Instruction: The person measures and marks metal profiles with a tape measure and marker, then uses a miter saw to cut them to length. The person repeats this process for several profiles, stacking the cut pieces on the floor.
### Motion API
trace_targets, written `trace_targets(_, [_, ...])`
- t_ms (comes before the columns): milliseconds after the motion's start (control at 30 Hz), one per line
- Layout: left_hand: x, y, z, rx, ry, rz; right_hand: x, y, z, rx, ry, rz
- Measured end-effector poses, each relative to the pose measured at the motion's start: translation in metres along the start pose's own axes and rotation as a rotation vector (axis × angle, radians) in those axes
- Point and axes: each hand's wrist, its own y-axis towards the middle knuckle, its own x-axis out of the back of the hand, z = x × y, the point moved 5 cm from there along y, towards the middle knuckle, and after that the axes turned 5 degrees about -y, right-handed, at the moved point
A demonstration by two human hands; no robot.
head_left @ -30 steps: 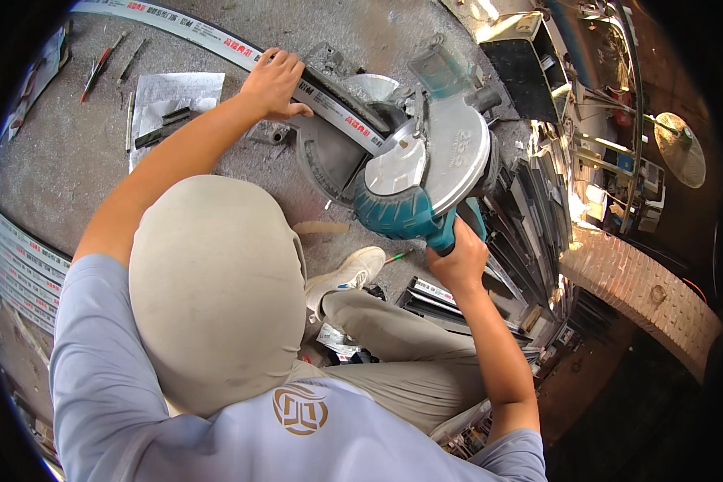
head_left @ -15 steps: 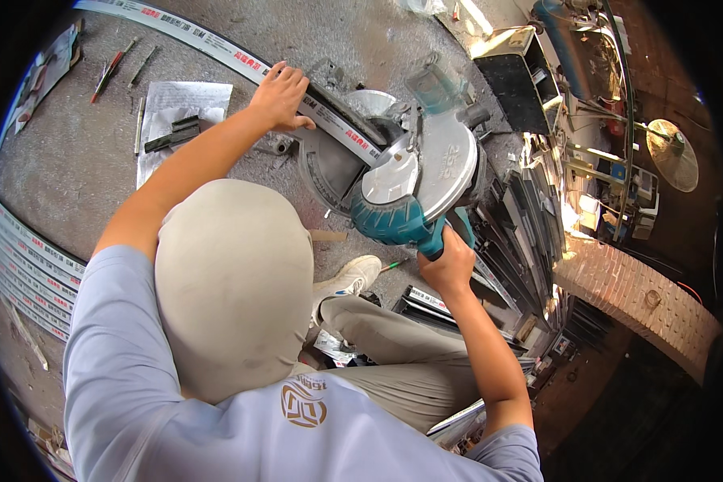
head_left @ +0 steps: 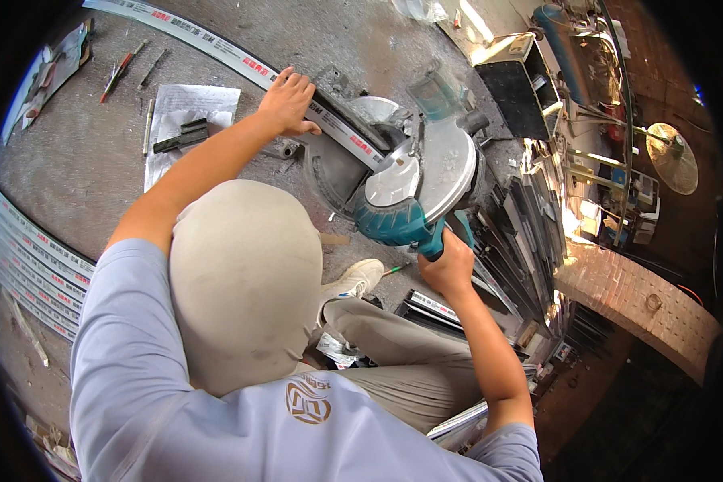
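My left hand [head_left: 288, 103] is closed over a long, film-wrapped metal profile [head_left: 209, 50], pressing it on the saw's base. The profile runs from the far left to the saw head, its near end hidden under the blade guard. My right hand [head_left: 447, 267] wraps round the teal handle of a miter saw [head_left: 450, 165]. The saw head is low over the profile; the blade's contact with it is hidden by the guard. My bent knee [head_left: 245, 281] rises between my arms.
Left of the saw, dark profile offcuts [head_left: 181, 135] lie on a sheet of paper [head_left: 159, 163]. More wrapped profiles [head_left: 36, 265] are stacked at the left. Long dark strips [head_left: 522, 229] lie right of the saw, near a brick ledge [head_left: 635, 297]. A fan [head_left: 672, 158] stands farther right.
The view has shifted slightly, so the left arm, knee and floor items appear a little farther right. Both hands keep their hold on the profile and the saw handle.
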Motion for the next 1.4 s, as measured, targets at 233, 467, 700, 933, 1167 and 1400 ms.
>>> trace_targets(233, [0.035,-0.005,-0.002,0.066,-0.046,0.123,-0.007,-0.003,0.001,-0.090,0.010,0.161])
trace_targets(467, [0.015,0.006,-0.009,0.090,0.017,0.061,-0.052,-0.022,0.000,-0.064,-0.020,0.028])
trace_targets(700, [0.016,0.005,-0.010,0.115,0.021,0.059,-0.089,-0.033,0.004,-0.051,-0.037,-0.020])
trace_targets(933, [0.013,0.005,-0.006,0.111,0.004,0.011,-0.084,-0.030,0.016,-0.044,-0.012,-0.032])
trace_targets(1167, [0.016,0.013,-0.006,0.083,-0.036,0.109,0.041,0.023,-0.027,0.107,0.147,-0.028])
trace_targets(1400, [0.012,0.026,0.014,-0.084,-0.022,0.219,0.110,0.081,-0.063,0.074,0.317,0.120])
